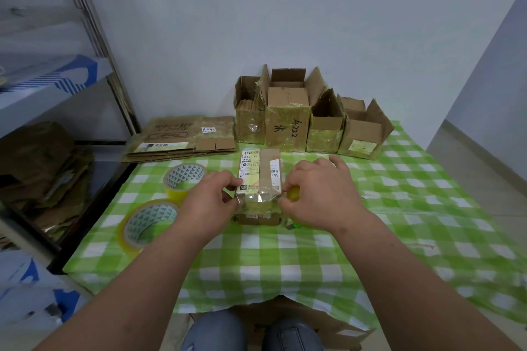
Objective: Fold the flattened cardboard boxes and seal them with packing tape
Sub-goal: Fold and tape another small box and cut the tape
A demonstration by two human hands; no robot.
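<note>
Both of your hands were at the small cardboard box in the middle of the surface. Your left hand had its fingers curled on the near left corner of the box, pinching the end of the clear tape strip there. Your right hand was closed around a yellow tape roll, just beside the right side of the box, and it seemed to pull the strip across the near edge.

To do this step well, I think you should have kept the strip tight and level, pressed it down from the left corner toward the right, and let it fold over the seam without wrinkles before cutting.

Two more tape rolls lay on the green checked cloth at your left, near the box but apart from it. Behind them was a stack of flattened boxes, not yet folded. Four folded boxes, open at the top, stood in a row against the wall.
</note>
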